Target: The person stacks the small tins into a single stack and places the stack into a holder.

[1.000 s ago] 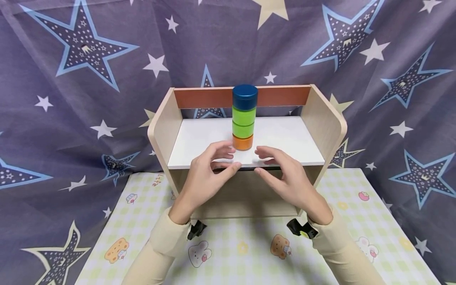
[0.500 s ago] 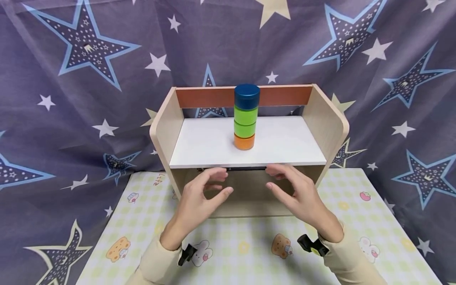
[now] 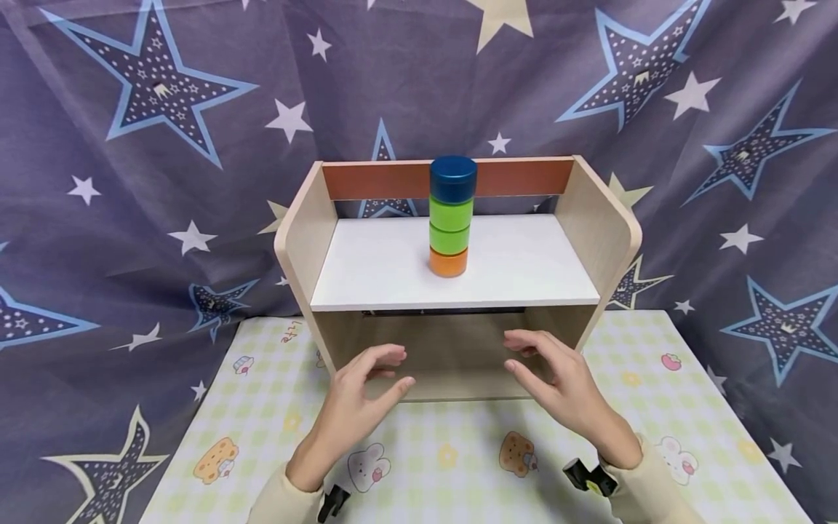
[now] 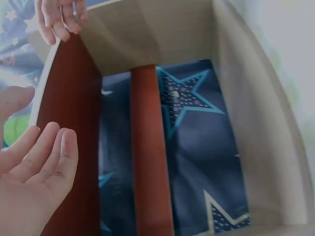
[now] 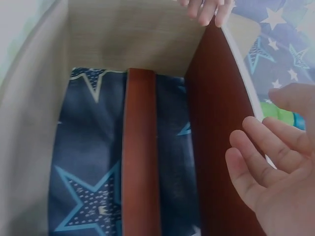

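A stack of round pieces (image 3: 449,216) stands upright on the white shelf (image 3: 380,262) of a small wooden rack. From the top it runs dark blue, two light green, then orange. My left hand (image 3: 353,400) hovers in front of the rack's lower opening, fingers loosely bent and holding nothing. Opposite it, my right hand (image 3: 566,386) hangs at the right of that opening, also with nothing in it. A gap separates the two hands, palms facing each other. In the left wrist view, a bit of the green piece (image 4: 17,129) shows beyond the shelf edge.
The rack's side panels (image 3: 599,218) rise left and right of the shelf, with a reddish-brown back rail (image 3: 524,177) behind. Underneath lies a checked tablecloth (image 3: 445,495) with cartoon prints. A dark star-patterned curtain (image 3: 229,58) hangs behind.
Both hands have drawn back and down from beside the base of the stack to in front of the lower opening, moving farther apart. The stack stays standing on the shelf.
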Demonstrator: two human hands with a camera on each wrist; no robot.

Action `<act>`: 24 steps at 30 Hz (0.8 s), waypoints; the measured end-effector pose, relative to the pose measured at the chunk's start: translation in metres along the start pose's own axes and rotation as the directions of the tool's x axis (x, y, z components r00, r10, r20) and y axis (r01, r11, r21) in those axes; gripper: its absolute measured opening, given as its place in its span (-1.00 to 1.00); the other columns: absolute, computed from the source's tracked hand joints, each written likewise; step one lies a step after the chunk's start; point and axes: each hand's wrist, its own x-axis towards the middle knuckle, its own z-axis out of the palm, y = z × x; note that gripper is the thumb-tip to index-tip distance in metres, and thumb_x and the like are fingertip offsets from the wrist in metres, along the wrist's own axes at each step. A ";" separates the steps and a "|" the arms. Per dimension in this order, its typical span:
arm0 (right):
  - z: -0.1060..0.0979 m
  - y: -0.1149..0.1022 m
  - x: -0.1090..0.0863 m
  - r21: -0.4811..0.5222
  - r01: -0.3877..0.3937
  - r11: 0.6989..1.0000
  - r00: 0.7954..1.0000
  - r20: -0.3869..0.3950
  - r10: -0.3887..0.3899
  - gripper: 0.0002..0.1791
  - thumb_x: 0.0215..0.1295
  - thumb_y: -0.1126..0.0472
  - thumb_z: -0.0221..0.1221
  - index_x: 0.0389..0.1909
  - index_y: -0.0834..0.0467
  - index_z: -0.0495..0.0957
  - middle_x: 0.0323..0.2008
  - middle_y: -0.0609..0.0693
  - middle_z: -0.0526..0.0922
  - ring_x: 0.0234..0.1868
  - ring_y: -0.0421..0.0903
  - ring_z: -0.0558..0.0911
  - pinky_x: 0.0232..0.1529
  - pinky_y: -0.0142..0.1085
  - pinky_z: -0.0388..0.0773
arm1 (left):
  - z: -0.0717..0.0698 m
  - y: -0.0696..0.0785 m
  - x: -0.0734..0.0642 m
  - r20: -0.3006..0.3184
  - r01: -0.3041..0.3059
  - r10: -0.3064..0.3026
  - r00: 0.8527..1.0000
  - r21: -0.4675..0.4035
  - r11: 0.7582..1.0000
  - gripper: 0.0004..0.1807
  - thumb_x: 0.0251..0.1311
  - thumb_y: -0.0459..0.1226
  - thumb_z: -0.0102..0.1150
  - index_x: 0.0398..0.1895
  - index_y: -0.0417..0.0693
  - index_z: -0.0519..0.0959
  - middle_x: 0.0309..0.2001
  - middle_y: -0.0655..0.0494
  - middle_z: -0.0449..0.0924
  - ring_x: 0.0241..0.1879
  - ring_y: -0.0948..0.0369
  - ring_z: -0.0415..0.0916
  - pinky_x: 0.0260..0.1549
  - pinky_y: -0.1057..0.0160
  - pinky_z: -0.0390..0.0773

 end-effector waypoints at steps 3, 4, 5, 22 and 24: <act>0.000 0.005 -0.009 -0.004 -0.017 1.000 1.000 0.001 0.017 -0.53 0.11 0.40 0.25 0.08 0.16 0.47 -0.12 -0.02 0.58 -0.15 -0.08 0.55 -0.15 -0.31 0.50 | 0.000 -0.005 -0.006 0.001 0.023 -0.023 1.000 0.014 1.000 -0.58 0.00 -0.47 0.30 -0.02 -0.22 0.47 -0.09 0.01 0.53 -0.11 0.08 0.51 -0.19 0.18 0.58; 0.000 0.007 -0.012 -0.006 -0.023 1.000 1.000 0.003 0.023 -0.53 0.10 0.40 0.25 0.08 0.16 0.46 -0.12 -0.03 0.58 -0.15 -0.09 0.55 -0.15 -0.32 0.50 | 0.000 -0.007 -0.008 0.003 0.029 -0.029 1.000 0.020 0.999 -0.59 0.01 -0.47 0.30 -0.02 -0.22 0.47 -0.08 0.00 0.53 -0.10 0.06 0.50 -0.19 0.17 0.58; 0.000 0.008 -0.014 -0.008 -0.029 1.000 1.000 0.006 0.029 -0.52 0.10 0.41 0.25 0.09 0.16 0.46 -0.12 -0.03 0.58 -0.15 -0.10 0.55 -0.16 -0.32 0.50 | 0.000 -0.008 -0.011 0.007 0.036 -0.036 0.999 0.025 0.999 -0.59 0.01 -0.47 0.30 -0.02 -0.22 0.47 -0.08 0.00 0.53 -0.09 0.05 0.50 -0.18 0.16 0.58; 0.004 0.024 -0.046 -0.050 -0.075 0.996 0.997 0.001 0.075 -0.54 0.10 0.40 0.25 0.07 0.12 0.48 -0.17 -0.03 0.60 -0.21 -0.16 0.53 -0.21 -0.36 0.47 | 0.010 -0.040 -0.038 -0.012 0.037 -0.037 0.999 0.047 0.998 -0.60 -0.01 -0.46 0.32 -0.05 -0.21 0.48 -0.10 0.02 0.53 -0.15 0.08 0.52 -0.24 0.11 0.59; 0.005 0.025 -0.049 -0.049 -0.084 0.995 0.996 0.000 0.084 -0.53 0.09 0.41 0.25 0.06 0.13 0.49 -0.17 -0.04 0.60 -0.23 -0.13 0.54 -0.23 -0.36 0.47 | 0.012 -0.043 -0.041 -0.016 0.037 -0.037 0.999 0.044 0.998 -0.60 -0.02 -0.47 0.32 -0.06 -0.22 0.49 -0.11 0.01 0.53 -0.15 0.07 0.53 -0.25 0.11 0.60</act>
